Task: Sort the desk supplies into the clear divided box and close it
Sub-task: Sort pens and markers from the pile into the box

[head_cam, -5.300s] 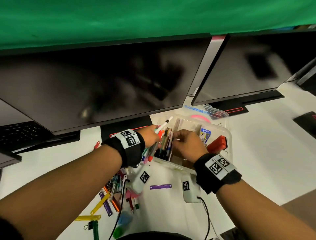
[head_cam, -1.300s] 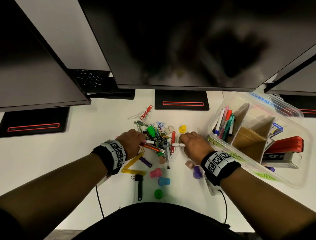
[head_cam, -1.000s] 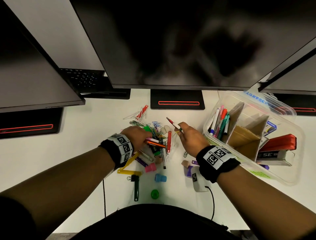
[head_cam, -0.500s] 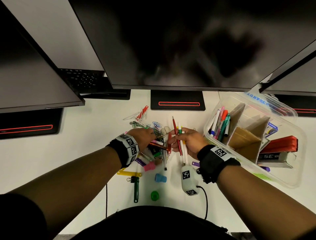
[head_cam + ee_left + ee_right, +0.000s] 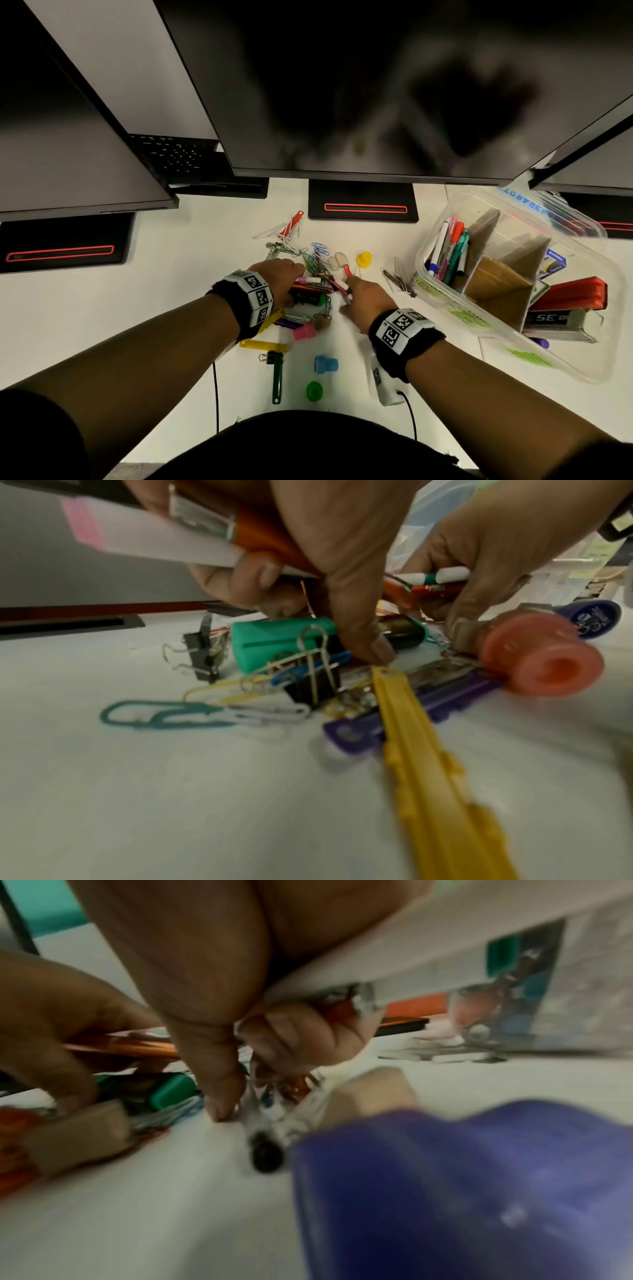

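Both forearms stretched forward, left hand (image 5: 278,278) and right hand (image 5: 364,297) close together, fingers curled.

I'm seeing a white desk (image 5: 102,308), black monitors (image 5: 359,85), red-lined stands (image 5: 364,208). There's a yellow clip bar (image 5: 428,750), a pink cap (image 5: 303,331), a blue cap (image 5: 325,364), a green cap (image 5: 314,391). Black-and-white checker tags (image 5: 397,329) on both wristbands; red stapler (image 5: 572,294) in the clear box (image 5: 445,291).

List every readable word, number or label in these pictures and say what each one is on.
"35", seen upside down: black box in the clear divided box.
Blue lettering on the lid: reversed, partly hidden, unreadable.
Print on the small blue carton, green stickers and purple cap: too small or blurred.
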The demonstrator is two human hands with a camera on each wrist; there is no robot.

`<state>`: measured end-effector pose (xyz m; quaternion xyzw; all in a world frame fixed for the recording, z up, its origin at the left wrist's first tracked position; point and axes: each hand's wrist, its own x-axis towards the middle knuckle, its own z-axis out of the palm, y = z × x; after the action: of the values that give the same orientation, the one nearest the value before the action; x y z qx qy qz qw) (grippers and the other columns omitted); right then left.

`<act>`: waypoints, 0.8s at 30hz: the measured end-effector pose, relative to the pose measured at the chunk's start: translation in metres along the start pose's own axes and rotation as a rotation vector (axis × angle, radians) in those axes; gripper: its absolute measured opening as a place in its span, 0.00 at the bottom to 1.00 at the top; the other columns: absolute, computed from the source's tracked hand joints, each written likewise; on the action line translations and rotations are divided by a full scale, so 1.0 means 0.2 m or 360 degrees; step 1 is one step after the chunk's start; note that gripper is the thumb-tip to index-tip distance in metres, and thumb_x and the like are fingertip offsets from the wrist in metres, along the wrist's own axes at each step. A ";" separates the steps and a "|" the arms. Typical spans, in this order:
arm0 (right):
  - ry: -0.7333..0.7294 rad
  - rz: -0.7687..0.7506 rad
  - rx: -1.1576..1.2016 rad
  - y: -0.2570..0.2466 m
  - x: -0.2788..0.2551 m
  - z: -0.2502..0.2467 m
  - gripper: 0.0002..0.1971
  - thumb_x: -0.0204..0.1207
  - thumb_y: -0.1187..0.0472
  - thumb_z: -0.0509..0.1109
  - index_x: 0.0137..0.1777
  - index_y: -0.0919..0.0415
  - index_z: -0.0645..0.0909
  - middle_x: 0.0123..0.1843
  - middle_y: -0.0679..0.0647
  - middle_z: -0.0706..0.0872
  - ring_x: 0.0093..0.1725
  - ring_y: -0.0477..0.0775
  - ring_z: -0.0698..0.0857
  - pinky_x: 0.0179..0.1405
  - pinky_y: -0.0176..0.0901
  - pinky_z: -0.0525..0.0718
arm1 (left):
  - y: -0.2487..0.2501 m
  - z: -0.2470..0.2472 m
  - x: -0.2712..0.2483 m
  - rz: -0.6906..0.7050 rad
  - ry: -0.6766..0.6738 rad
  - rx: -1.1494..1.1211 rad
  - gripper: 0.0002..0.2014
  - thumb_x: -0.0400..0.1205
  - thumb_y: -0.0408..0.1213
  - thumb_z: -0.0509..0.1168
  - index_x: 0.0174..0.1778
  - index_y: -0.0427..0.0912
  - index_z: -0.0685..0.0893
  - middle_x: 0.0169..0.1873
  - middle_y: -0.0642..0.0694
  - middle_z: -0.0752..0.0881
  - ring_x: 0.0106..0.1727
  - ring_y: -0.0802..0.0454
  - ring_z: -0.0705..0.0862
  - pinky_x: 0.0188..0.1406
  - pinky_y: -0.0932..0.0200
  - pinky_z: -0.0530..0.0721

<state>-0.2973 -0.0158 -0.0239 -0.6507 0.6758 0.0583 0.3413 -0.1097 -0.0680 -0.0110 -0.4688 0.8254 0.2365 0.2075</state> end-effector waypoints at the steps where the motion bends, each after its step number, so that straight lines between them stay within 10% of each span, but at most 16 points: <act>1: 0.0007 0.0043 0.0018 0.02 0.00 -0.02 0.30 0.74 0.58 0.71 0.75 0.61 0.66 0.69 0.62 0.80 0.68 0.61 0.78 0.65 0.44 0.76 | -0.01 0.00 0.00 -0.0021 0.0012 -0.0016 0.24 0.75 0.43 0.71 0.64 0.43 0.72 0.61 0.41 0.80 0.63 0.42 0.78 0.59 0.51 0.76; 8: 0.0047 0.0112 -0.0167 0.07 0.00 -0.05 0.17 0.75 0.57 0.66 0.62 0.63 0.76 0.61 0.62 0.84 0.61 0.61 0.82 0.56 0.43 0.79 | -0.08 0.02 -0.02 -0.0139 0.0020 -0.0090 0.24 0.78 0.48 0.66 0.68 0.43 0.73 0.65 0.41 0.77 0.67 0.43 0.76 0.65 0.53 0.73; 14: 0.0101 0.0184 -0.0043 0.03 -0.02 -0.09 0.18 0.73 0.54 0.67 0.60 0.63 0.78 0.59 0.62 0.84 0.59 0.63 0.82 0.49 0.41 0.77 | -0.13 -0.04 -0.05 -0.0276 0.0264 -0.0397 0.21 0.79 0.52 0.65 0.62 0.43 0.75 0.55 0.42 0.84 0.57 0.42 0.82 0.49 0.58 0.75; 24: 0.0226 0.0194 0.0182 -0.08 0.03 -0.17 0.12 0.75 0.58 0.65 0.53 0.66 0.79 0.56 0.66 0.84 0.57 0.65 0.82 0.48 0.44 0.77 | -0.16 -0.07 -0.10 -0.0436 0.0268 -0.0421 0.08 0.79 0.37 0.62 0.52 0.44 0.78 0.47 0.43 0.84 0.55 0.40 0.83 0.46 0.58 0.74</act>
<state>-0.2955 -0.0412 0.0054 -0.5904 0.7388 -0.0061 0.3250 -0.0750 -0.0774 0.0059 -0.6180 0.7300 0.2724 0.1046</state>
